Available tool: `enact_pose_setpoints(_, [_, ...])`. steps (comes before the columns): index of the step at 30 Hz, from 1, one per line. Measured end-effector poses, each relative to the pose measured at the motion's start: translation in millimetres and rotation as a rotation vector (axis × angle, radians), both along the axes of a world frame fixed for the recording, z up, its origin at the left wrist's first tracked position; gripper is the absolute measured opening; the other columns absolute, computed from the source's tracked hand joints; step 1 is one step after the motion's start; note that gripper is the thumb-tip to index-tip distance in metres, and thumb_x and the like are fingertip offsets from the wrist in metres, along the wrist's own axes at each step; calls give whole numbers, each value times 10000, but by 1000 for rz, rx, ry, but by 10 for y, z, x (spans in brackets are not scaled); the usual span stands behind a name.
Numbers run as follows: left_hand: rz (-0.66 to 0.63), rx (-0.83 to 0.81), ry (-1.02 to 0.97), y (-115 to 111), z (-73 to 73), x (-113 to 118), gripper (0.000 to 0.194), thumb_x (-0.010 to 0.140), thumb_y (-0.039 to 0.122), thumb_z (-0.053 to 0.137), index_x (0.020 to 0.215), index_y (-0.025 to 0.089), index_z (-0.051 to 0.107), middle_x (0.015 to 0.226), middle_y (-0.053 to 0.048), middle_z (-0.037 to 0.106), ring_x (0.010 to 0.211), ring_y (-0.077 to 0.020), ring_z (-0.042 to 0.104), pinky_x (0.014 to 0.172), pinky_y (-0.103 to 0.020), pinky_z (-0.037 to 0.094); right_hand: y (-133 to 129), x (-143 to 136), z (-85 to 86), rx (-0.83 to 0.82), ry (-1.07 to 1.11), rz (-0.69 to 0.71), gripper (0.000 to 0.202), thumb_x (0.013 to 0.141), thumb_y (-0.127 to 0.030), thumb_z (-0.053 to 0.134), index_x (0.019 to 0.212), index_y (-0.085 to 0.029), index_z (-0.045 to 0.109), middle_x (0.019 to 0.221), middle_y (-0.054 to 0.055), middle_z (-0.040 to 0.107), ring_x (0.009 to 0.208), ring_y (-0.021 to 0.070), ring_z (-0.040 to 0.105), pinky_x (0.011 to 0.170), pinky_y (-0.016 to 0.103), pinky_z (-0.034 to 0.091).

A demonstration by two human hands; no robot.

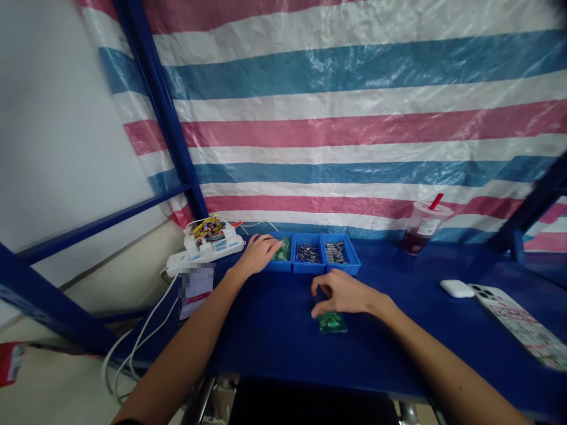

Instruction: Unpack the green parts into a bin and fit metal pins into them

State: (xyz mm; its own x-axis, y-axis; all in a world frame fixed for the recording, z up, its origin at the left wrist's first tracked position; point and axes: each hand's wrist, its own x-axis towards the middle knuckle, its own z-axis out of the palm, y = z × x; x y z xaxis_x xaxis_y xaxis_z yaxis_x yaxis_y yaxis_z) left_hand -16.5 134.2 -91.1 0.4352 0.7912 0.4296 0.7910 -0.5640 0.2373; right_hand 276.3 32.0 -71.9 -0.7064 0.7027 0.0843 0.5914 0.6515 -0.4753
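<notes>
While left hand (pixel 258 255) overhangs bin (pixel 280 267) | right hand (pixel 343 293) at green packet (pixel 332 323)

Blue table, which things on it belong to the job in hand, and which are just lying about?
Likely part of the job:
green packet, at the right hand
left bin, under the left hand
middle bin and right bin, holding small parts

Likely just lying about:
drink cup
small white case
patterned phone
power strip
</notes>
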Motion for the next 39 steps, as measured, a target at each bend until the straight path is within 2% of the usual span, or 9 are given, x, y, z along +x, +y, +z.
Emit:
enact_pose_setpoints(3, [-5, -18, 1, -27, 2, 8, 378, 1059, 436, 402, 1184, 270, 718, 1261, -34, 715, 1307, -251, 533, 1211, -566, 183, 4, 23, -11, -18, -63, -4, 583, 566, -665, 889, 882, -227, 670, 630, -67, 570, 547, 114, 491, 522, 249, 257])
enact_pose_setpoints(5, [-8, -15, 2, -49, 10, 18, 384, 1063, 448, 392, 1195, 277, 710, 1271, -31, 708, 1311, -251, 528, 1211, -574, 168, 19, 43, -42, -32, -97, -5, 621, 519, -662, 903, 886, -233, 642, 630, -74, 555, 546, 117, 483, 508, 245, 247])
enact_pose_setpoints(9, [-13, 41, -14, -87, 37, 38, 390, 1066, 450, 388, 1240, 261, 682, 1290, -48, 695, 1275, -233, 548, 1210, -540, 193, 29, 52, -78, -29, -103, -7, 505, 631, -586, 870, 905, -241, 622, 621, -73, 555, 568, 129, 507, 506, 246, 250])
enact_pose_setpoints(16, [-35, 182, -98, -150, 118, 65, 354, 1047, 384, 463, 1320, 221, 621, 1262, -84, 680, 1205, -244, 576, 1131, -480, 358, -14, -25, -65, 176, -79, -15, 192, 796, -397, 748, 834, -218, 689, 577, -45, 561, 542, 120, 485, 531, 265, 239])
enact_pose_setpoints(20, [-65, 246, -148, -255, 183, 135, 333, 1048, 350, 465, 1312, 213, 614, 1239, -81, 670, 1191, -240, 565, 1101, -457, 395, 11, -39, -102, 290, -99, -16, 222, 908, -405, 651, 835, -205, 715, 559, -28, 565, 519, 119, 478, 549, 277, 236])
enact_pose_setpoints(24, [-130, 277, -189, -394, 230, 262, 308, 1039, 309, 481, 1297, 219, 621, 1220, -74, 679, 1181, -236, 572, 1127, -478, 377, 55, -35, -151, 361, -109, 0, 322, 1031, -321, 487, 813, -186, 681, 616, -2, 620, 553, 125, 529, 581, 290, 248])
enact_pose_setpoints(30, [-280, 250, -210, -596, 255, 456, 291, 1031, 291, 494, 1270, 231, 650, 1194, -77, 699, 1147, -236, 595, 1081, -471, 421, 55, -42, -145, 424, -12, 13, 363, 1083, -319, 410, 840, -181, 642, 727, 17, 673, 607, 134, 585, 607, 289, 294])
enact_pose_setpoints(33, [-355, 217, -193, -659, 248, 510, 288, 1035, 295, 498, 1271, 235, 652, 1185, -75, 704, 1135, -234, 599, 1046, -454, 441, 41, -37, -126, 466, 84, -38, 353, 1098, -345, 381, 948, -188, 659, 813, 29, 698, 679, 144, 627, 642, 271, 349])
enact_pose_setpoints(39, [-484, 160, -139, -693, 223, 551, 248, 998, 387, 591, 1127, 204, 697, 1054, -72, 722, 1042, -226, 632, 1024, -439, 442, 39, -14, -124, 504, 335, -117, 334, 1098, -332, 370, 1002, -185, 655, 853, 50, 695, 748, 160, 649, 692, 264, 432])
